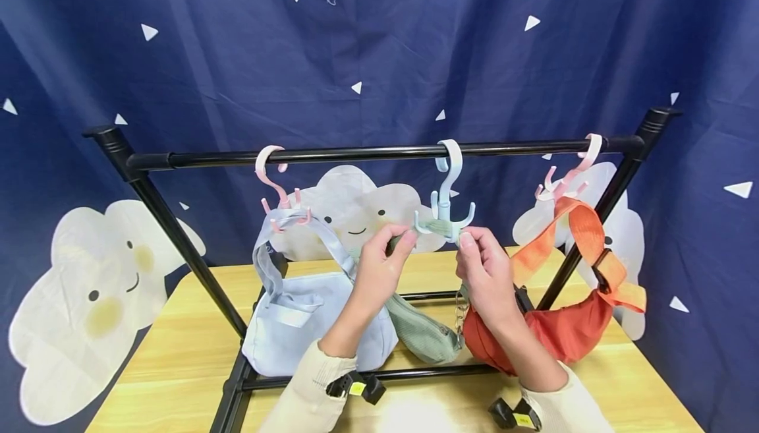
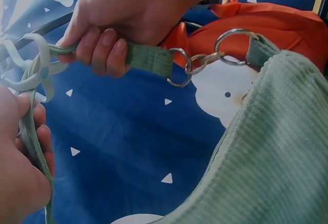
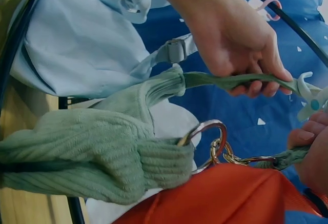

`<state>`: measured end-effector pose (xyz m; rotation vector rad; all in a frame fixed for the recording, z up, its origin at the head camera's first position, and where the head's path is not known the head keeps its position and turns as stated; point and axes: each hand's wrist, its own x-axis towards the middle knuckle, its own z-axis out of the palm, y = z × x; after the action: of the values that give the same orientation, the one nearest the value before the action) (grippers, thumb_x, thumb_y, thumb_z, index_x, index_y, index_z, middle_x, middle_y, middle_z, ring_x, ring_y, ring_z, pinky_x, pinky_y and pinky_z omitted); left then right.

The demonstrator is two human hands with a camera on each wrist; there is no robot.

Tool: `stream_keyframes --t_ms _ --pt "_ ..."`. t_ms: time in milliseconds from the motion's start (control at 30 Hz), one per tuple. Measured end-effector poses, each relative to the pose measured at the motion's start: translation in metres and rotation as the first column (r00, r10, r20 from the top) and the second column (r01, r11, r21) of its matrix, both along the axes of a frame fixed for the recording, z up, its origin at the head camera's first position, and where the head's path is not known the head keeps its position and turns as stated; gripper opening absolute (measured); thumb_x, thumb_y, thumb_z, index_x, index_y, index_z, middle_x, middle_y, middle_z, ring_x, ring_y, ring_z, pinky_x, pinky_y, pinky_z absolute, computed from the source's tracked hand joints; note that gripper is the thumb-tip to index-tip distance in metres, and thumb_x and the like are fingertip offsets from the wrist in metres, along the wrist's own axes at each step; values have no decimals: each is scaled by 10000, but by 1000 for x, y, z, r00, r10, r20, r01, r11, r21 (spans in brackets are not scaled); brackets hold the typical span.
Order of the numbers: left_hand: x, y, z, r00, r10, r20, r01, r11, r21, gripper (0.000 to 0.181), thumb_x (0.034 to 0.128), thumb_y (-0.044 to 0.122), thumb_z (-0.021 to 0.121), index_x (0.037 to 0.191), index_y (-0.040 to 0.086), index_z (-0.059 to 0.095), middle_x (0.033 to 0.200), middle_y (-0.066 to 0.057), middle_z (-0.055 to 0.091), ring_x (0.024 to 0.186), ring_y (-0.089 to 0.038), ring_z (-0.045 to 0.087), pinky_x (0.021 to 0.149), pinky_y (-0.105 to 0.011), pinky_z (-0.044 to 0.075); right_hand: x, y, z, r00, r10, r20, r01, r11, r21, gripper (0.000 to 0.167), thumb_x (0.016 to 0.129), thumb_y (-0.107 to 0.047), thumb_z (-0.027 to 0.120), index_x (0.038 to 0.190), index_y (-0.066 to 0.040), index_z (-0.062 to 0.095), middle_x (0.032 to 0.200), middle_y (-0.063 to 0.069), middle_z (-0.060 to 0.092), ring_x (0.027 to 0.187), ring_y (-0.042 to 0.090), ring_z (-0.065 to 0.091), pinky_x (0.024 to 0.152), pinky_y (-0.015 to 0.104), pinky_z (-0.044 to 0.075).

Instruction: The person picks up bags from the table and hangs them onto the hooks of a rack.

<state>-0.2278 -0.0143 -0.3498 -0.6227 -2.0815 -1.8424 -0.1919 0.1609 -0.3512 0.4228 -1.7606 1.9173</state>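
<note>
My left hand (image 1: 379, 261) and right hand (image 1: 487, 275) pinch the strap (image 1: 439, 227) of a green corduroy bag (image 1: 423, 331), one on each side of a light blue hanger (image 1: 443, 202). That strap lies across the hanger's lower prongs. In the left wrist view, the right hand's fingers curl round the strap above a metal ring and chain (image 2: 202, 62) joined to the bag. The right wrist view shows the left hand (image 3: 241, 39) gripping the strap's other side. The green bag's body hangs below, between a pale blue bag (image 1: 320, 317) and a red-orange bag (image 1: 569, 327).
A black rack's top bar (image 1: 367, 153) carries the hangers. The pale blue bag's strap hangs from a pink hanger (image 1: 279, 189) at left. The red-orange bag's orange strap is at another pink hanger (image 1: 572, 176) at right. Lower rack bars stand over a wooden table (image 1: 160, 367); a blue curtain (image 1: 403, 37) hangs behind.
</note>
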Motion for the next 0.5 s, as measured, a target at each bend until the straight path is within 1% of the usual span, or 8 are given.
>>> stream_keyframes --t_ms 33,133,200,300,333,400,433,500 --pt "1 1 -1 1000 2 7 -2 1000 4 205 1040 219 629 1102 47 721 873 -119 653 707 -82 494 657 -197 427 0 -1 -1 1000 6 -1 -6 1000 -5 100 1079 -81 515 996 -80 570 597 -42 385 502 65 351 449 316 255" --pt "4 2 -3 1000 19 4 -19 1000 19 211 1041 236 633 1093 58 735 914 -122 708 726 -97 518 672 -202 441 0 -2 -3 1000 28 -4 -28 999 -23 101 1083 -86 510 996 -84 562 609 -44 376 503 62 337 447 328 230" --pt "6 3 -5 999 45 -16 -44 999 16 212 1039 251 638 1091 78 749 953 -100 755 803 -100 599 739 -221 496 1 -3 -4 999 42 -12 -42 999 -29 100 1086 -88 503 1003 -88 560 613 -41 368 499 72 321 443 334 216" --pt "9 3 -6 994 90 -69 -90 996 -4 224 1039 276 640 1128 113 766 1039 -38 797 999 -121 698 902 -298 561 3 -4 -4 998 58 -21 -59 998 -29 103 1091 -98 497 1017 -113 567 615 -34 358 494 86 300 436 328 203" --pt "10 3 -8 989 107 -101 -109 994 -13 232 1041 268 638 1153 111 766 1059 -32 803 1061 -136 710 954 -342 566 4 -4 -4 998 63 -23 -64 998 -26 99 1091 -97 495 1026 -113 568 614 -31 354 492 88 295 433 320 204" --pt "11 3 -10 976 134 -169 -141 989 -32 254 1041 247 637 1212 103 756 1114 -26 801 1140 -167 710 1015 -405 557 6 -4 -4 998 61 -26 -61 998 -15 85 1088 -84 497 1046 -97 571 619 -13 364 495 110 306 438 323 235" --pt "12 2 -11 966 144 -213 -156 987 -41 259 1041 224 636 1232 92 750 1140 -34 795 1146 -185 710 1017 -417 558 7 -4 -4 998 52 -29 -52 999 -1 79 1085 -72 499 1057 -69 572 628 0 377 499 122 325 444 321 264" --pt "13 1 -13 941 160 -298 -184 981 -53 272 1037 176 636 1267 68 734 1183 -66 783 1145 -222 710 1015 -424 561 10 -2 -3 999 19 -25 -18 999 38 72 1077 -51 509 1079 -29 577 651 26 420 515 147 381 465 311 346"
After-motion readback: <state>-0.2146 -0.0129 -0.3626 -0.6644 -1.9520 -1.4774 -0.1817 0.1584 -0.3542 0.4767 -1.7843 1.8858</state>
